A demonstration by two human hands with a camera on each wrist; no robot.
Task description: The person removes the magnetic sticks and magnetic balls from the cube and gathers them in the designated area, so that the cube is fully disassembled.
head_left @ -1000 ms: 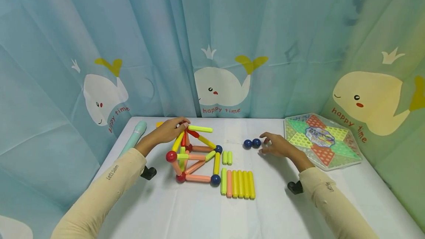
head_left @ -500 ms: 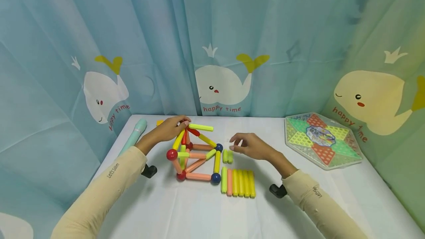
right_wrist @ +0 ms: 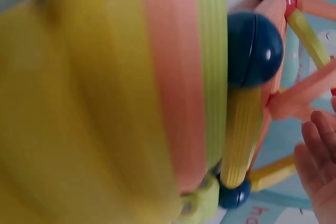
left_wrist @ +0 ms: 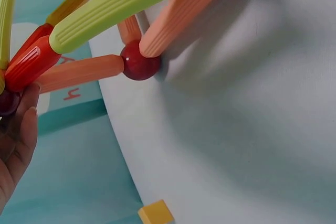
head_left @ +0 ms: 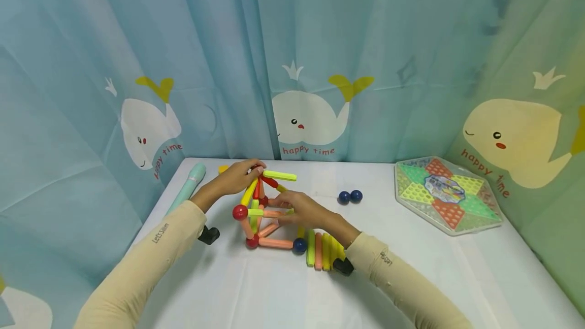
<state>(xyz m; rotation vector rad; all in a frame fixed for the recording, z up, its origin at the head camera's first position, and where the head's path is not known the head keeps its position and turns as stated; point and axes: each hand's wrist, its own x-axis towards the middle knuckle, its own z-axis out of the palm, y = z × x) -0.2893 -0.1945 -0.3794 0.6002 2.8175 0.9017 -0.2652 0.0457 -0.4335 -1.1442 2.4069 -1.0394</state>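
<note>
A frame of coloured building sticks and balls (head_left: 276, 243) stands on the table. At its peak, my left hand (head_left: 235, 179) pinches a dark red ball (left_wrist: 8, 102); a lime stick (head_left: 281, 175) juts rightward from there. Over the frame's right side reaches my right hand (head_left: 303, 210), thumb and fingers apart about a pink stick (head_left: 272, 214). In the right wrist view its fingers (right_wrist: 315, 153) look nearly straight, close to the sticks; contact is unclear. A red ball (head_left: 240, 212) forms the near left corner, and a blue ball (head_left: 299, 245) the lower right one.
Loose sticks (head_left: 318, 252) lie in a row under the right forearm. Two blue balls (head_left: 350, 197) sit together farther right. A hexagonal board-game box (head_left: 448, 194) is at the right, a mint tube-shaped object (head_left: 188, 187) at the left. A curtain (head_left: 311, 65) hangs behind.
My right hand has moved left from beside the two loose blue balls to the frame's right side. My left hand stays at the peak.
</note>
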